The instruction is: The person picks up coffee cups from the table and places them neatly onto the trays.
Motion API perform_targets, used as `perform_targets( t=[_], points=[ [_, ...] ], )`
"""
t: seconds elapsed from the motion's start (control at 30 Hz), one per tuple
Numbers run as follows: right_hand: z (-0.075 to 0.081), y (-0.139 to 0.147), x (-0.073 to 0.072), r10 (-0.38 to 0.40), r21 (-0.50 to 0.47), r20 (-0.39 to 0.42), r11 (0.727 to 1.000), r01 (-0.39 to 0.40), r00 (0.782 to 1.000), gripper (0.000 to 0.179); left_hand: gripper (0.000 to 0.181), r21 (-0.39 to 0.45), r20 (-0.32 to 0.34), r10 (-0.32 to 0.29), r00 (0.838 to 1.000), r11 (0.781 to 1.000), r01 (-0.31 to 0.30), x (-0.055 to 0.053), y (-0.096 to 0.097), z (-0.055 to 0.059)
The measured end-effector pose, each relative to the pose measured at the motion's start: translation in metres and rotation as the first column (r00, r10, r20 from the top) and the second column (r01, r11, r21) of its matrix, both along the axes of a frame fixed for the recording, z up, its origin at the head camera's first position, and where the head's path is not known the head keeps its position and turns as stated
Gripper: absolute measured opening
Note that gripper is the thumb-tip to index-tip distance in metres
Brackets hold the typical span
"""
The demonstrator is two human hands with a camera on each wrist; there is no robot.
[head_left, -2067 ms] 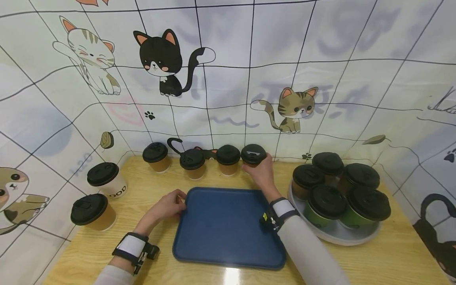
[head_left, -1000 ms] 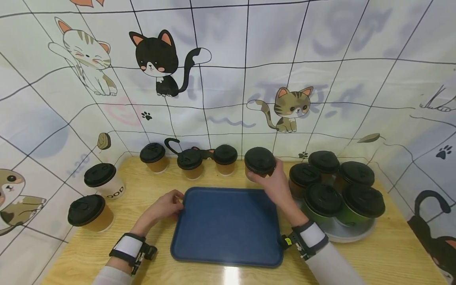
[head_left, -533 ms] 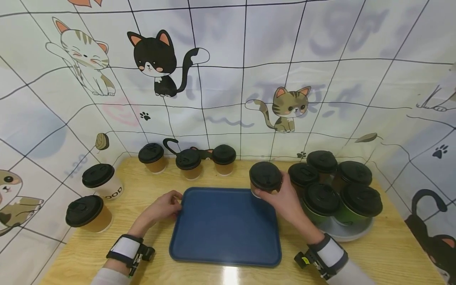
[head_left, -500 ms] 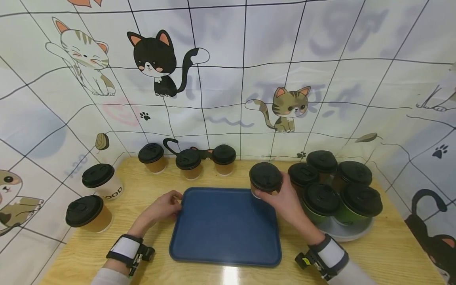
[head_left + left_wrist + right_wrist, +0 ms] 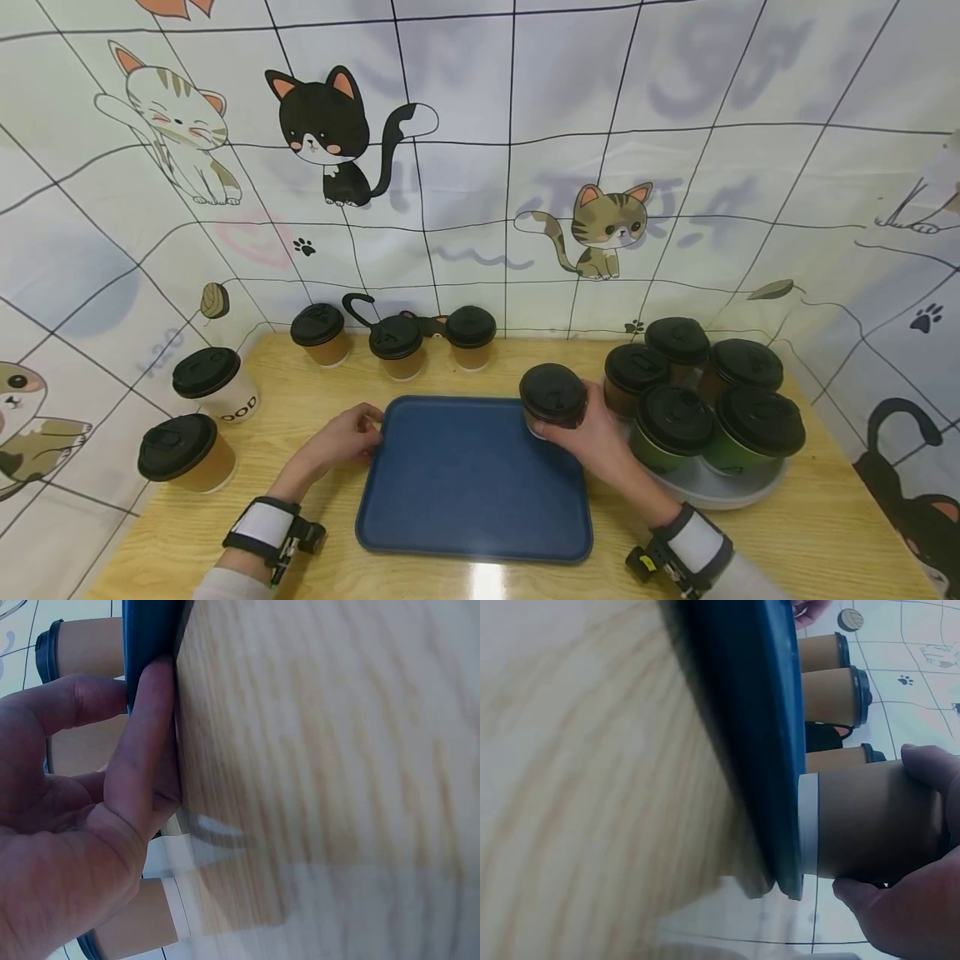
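My right hand [image 5: 603,442] grips a brown paper coffee cup [image 5: 553,398] with a black lid, its thumb and fingers around the side. The cup is upright at the far right corner of a blue tray [image 5: 472,483]. In the right wrist view the pale base of the coffee cup [image 5: 877,821] is at the tray's rim; whether it touches cannot be told. At the tray's left side, my left hand [image 5: 341,437] pinches the rim. The left wrist view has thumb and finger of the left hand [image 5: 82,787] on the tray's edge [image 5: 150,645].
Three lidded brown cups [image 5: 471,337] stand along the back wall. To the left are a white cup [image 5: 228,400] with black lettering and another brown cup [image 5: 213,467]. A round grey plate [image 5: 712,497] at the right bears several lidded cups, some green [image 5: 660,450].
The right hand has lifted the cup from the back row and brought it nearer, to the tray's far right corner. My left hand has stayed at the tray's left rim.
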State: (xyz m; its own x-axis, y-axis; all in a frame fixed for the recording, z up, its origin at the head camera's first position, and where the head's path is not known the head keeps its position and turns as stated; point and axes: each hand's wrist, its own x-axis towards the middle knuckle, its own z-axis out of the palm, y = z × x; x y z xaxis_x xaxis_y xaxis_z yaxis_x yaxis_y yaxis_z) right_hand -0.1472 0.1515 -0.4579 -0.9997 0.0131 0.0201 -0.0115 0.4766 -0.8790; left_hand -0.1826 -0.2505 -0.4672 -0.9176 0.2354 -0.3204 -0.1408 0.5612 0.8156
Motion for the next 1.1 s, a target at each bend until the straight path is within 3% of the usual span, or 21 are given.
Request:
perform_targets(
  t=[0.6, 0.8, 0.97, 1.1],
  points=[
    [-0.007, 0.002, 0.0, 0.027, -0.016, -0.001, 1.0, -0.027, 1.0, 0.1, 0.038, 0.006, -0.002, 0.011, 1.0, 1.0, -0.011, -0.001, -0.002, -0.004],
    [-0.003, 0.01, 0.012, 0.093, -0.071, 0.015, 0.993, -0.091, 0.996, 0.105, 0.037, 0.024, 0.003, 0.029, 1.0, 0.999, -0.03, 0.002, 0.001, -0.002],
    [0.01, 0.021, 0.034, 0.104, 0.04, 0.077, 0.993, -0.107, 0.992, 0.093, 0.037, 0.034, 0.002, 0.039, 0.999, 0.999, -0.039, 0.005, 0.002, 0.001],
    [0.015, 0.023, 0.049, 0.099, 0.232, 0.066, 0.966, -0.112, 0.993, 0.061, 0.039, -0.031, -0.046, 0.035, 0.998, 0.999, -0.036, 0.006, 0.004, 0.005]
  ],
)
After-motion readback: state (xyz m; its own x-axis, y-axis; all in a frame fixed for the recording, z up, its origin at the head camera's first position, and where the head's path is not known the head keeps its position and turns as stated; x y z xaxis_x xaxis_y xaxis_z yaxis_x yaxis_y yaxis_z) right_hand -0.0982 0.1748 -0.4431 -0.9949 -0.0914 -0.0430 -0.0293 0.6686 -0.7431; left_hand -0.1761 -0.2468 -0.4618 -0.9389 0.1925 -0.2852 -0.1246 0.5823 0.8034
